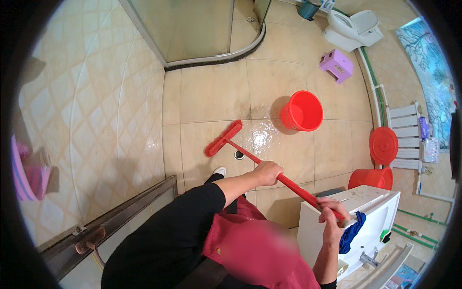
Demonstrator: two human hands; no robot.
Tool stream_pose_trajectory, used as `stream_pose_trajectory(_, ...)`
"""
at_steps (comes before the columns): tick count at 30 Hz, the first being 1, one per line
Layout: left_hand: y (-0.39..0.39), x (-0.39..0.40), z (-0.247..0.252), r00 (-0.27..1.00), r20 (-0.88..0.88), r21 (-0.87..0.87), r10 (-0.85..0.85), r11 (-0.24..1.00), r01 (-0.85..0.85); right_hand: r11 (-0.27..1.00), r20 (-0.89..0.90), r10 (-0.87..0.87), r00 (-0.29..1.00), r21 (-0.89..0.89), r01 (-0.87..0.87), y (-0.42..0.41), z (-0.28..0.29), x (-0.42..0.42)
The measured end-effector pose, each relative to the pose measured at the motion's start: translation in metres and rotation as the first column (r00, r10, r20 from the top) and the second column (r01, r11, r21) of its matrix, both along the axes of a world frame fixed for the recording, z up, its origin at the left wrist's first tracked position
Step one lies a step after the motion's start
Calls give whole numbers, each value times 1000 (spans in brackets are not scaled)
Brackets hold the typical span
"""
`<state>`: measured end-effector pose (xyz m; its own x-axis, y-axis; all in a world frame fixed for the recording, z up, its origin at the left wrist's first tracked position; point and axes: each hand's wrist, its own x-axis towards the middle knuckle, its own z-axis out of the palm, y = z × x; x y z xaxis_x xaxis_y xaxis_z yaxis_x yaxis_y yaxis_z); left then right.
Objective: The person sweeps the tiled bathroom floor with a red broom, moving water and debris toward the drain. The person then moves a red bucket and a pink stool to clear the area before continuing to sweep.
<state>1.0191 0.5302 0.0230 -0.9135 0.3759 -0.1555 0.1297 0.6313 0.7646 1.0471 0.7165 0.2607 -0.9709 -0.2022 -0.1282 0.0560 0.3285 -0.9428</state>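
Observation:
A red long-handled floor brush rests its bristle head on the wet beige floor tiles, beside a round floor drain. My left hand is wrapped around the middle of its red handle. My right hand grips the handle close to its upper end, above the white washbasin cabinet. A red plastic bucket stands upright beyond the brush, and a shiny wet patch lies between them. Whatever is deep inside the bucket is hard to make out.
A glass shower enclosure with a curved sill stands ahead. At the right are a purple stool, a toilet, a red tub and a white washbasin with a blue cloth. An open door is at lower left.

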Motion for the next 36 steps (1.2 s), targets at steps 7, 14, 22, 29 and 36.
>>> stream_pose_trajectory(7, -43, -83, 13, 995, -71, -101, -69, 993, 61, 995, -53, 0, 999, -104, -6, -34, -15, -14)
stream_pose_trajectory(14, -65, -83, -56, 974, -217, -132, 67, 986, -97, 1000, -147, 4, 989, 13, -2, -104, -120, -4)
stream_pose_trajectory(22, -21, 1, -38, 978, -153, -90, -140, 988, 127, 994, 34, -89, 995, 67, 87, -60, -55, 65)
stream_pose_trajectory(29, -12, 25, 17, 943, -111, 0, -312, 949, 314, 970, 98, -240, 966, 57, 235, -47, -3, 106)
stream_pose_trajectory(36, -2, -26, 35, 941, -239, -85, -241, 970, 227, 944, -25, -329, 944, 0, 329, -49, -5, 79)
